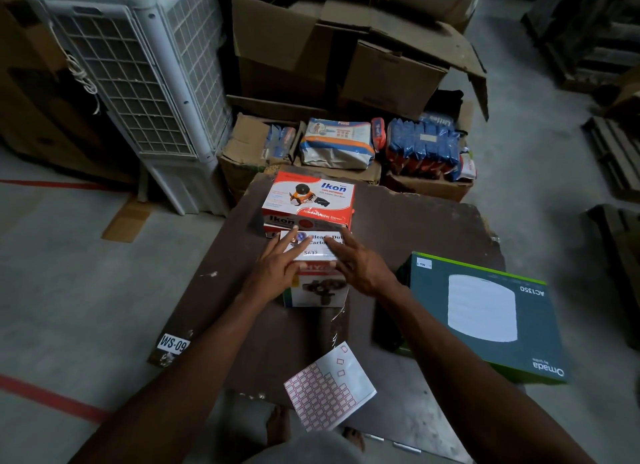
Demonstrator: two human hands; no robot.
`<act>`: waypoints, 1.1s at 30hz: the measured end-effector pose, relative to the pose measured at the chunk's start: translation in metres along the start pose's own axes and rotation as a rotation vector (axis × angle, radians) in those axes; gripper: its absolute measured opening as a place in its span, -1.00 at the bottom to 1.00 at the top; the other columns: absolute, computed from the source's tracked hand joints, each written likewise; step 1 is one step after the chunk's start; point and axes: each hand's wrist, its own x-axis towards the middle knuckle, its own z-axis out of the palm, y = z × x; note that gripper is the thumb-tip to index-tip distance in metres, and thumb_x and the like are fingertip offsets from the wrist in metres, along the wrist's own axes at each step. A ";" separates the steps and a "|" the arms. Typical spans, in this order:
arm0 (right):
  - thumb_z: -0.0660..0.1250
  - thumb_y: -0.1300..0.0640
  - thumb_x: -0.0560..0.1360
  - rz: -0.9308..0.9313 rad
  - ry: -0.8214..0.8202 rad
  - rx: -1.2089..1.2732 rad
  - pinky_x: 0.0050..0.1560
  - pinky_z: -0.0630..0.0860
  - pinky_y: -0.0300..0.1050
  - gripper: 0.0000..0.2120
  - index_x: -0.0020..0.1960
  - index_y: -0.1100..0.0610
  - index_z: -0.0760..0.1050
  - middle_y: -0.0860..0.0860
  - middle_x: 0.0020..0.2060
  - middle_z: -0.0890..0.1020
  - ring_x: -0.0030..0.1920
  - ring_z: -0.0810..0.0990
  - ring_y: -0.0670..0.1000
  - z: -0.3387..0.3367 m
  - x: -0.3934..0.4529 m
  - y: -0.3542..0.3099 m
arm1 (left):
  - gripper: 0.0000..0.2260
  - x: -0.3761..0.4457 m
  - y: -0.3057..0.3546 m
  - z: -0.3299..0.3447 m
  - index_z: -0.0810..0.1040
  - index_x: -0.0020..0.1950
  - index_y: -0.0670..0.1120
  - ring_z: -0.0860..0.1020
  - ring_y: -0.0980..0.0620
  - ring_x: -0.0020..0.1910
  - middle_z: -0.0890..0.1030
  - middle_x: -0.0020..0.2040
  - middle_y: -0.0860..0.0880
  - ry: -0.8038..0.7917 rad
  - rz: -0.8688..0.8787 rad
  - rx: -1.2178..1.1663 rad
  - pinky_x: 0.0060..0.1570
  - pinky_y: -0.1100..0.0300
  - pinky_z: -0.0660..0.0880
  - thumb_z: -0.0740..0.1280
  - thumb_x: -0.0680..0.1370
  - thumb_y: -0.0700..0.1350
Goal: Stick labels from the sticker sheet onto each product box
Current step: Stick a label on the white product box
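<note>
Our left hand lies flat, fingers straight and spread, on top of the small white carton-sealer box; our right hand presses the same top with extended fingers from the other side. Neither hand holds anything. Just behind the box sits a red-and-white Ikon box. The sticker sheet lies near the board's front edge, apart from both hands. A dark green Omada box rests to the right.
</note>
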 end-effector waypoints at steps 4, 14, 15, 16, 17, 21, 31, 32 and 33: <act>0.24 -0.11 0.65 -0.028 0.080 0.006 0.33 0.53 0.22 -0.37 0.63 -0.21 0.04 -0.03 0.66 -0.15 0.51 0.34 0.22 0.021 0.001 0.004 | -0.45 0.008 0.003 0.001 0.19 0.60 0.22 0.02 -0.18 0.63 0.07 0.66 0.04 -0.012 -0.032 0.095 0.50 -0.29 0.16 0.27 0.66 -0.10; 0.32 0.26 0.59 -0.104 0.187 0.105 0.18 0.65 0.02 -0.28 0.62 -0.18 0.16 -0.01 0.66 -0.01 0.39 0.53 0.08 0.030 -0.001 0.014 | -0.39 0.012 0.018 0.002 0.12 0.60 0.26 -0.02 -0.27 0.62 0.13 0.65 0.02 -0.062 0.066 0.311 0.39 -0.40 0.31 0.32 0.64 -0.04; 0.31 0.26 0.60 -0.100 0.192 0.118 0.21 0.63 0.03 -0.31 0.61 -0.16 0.19 0.00 0.66 0.03 0.41 0.50 0.11 0.029 -0.004 0.014 | -0.37 0.011 0.020 0.004 0.16 0.60 0.24 0.01 -0.28 0.61 0.19 0.63 0.01 -0.045 0.070 0.289 0.35 -0.40 0.36 0.35 0.62 -0.10; 0.31 0.26 0.60 -0.090 0.192 0.130 0.23 0.62 0.06 -0.32 0.61 -0.16 0.20 0.01 0.66 0.05 0.43 0.47 0.14 0.028 -0.006 0.013 | -0.35 0.010 0.021 0.006 0.20 0.60 0.21 0.04 -0.29 0.61 0.24 0.62 -0.01 -0.027 0.074 0.271 0.34 -0.38 0.39 0.38 0.60 -0.16; 0.33 0.26 0.60 -0.075 0.190 0.145 0.25 0.61 0.09 -0.32 0.60 -0.16 0.22 0.01 0.65 0.06 0.45 0.45 0.16 0.026 -0.008 0.012 | -0.34 0.009 0.023 0.008 0.23 0.59 0.18 0.05 -0.29 0.61 0.27 0.60 -0.02 -0.008 0.076 0.251 0.35 -0.35 0.40 0.40 0.58 -0.21; 0.39 0.27 0.56 -0.030 0.200 0.194 0.33 0.55 0.15 -0.33 0.59 -0.09 0.28 0.04 0.65 0.09 0.50 0.38 0.19 0.025 -0.011 0.007 | -0.39 0.014 0.022 0.011 0.31 0.58 0.05 0.10 -0.26 0.60 0.35 0.56 -0.05 0.052 0.113 0.178 0.39 -0.27 0.41 0.40 0.57 -0.25; 0.30 -0.05 0.62 -0.012 0.414 0.003 0.43 0.32 0.22 -0.42 0.59 -0.04 0.25 0.12 0.60 0.15 0.51 0.28 0.24 0.048 -0.024 -0.010 | -0.49 0.010 0.005 0.007 0.42 0.52 0.08 0.07 -0.16 0.62 0.36 0.56 -0.01 0.094 0.066 -0.028 0.47 -0.17 0.33 0.34 0.61 -0.27; 0.29 -0.06 0.62 0.031 0.522 0.021 0.40 0.33 0.16 -0.50 0.53 -0.01 0.35 0.11 0.52 0.27 0.46 0.32 0.21 0.053 -0.033 -0.010 | -0.50 0.011 0.006 0.008 0.44 0.51 0.07 0.08 -0.17 0.62 0.37 0.55 -0.02 0.101 0.058 -0.044 0.47 -0.18 0.34 0.34 0.61 -0.28; 0.27 -0.06 0.62 0.073 0.607 0.048 0.33 0.41 0.08 -0.60 0.42 0.03 0.45 0.09 0.39 0.39 0.35 0.38 0.16 0.061 -0.044 -0.009 | -0.51 0.011 0.007 0.008 0.44 0.50 0.06 0.09 -0.17 0.61 0.38 0.54 -0.03 0.101 0.052 -0.056 0.47 -0.19 0.34 0.34 0.61 -0.29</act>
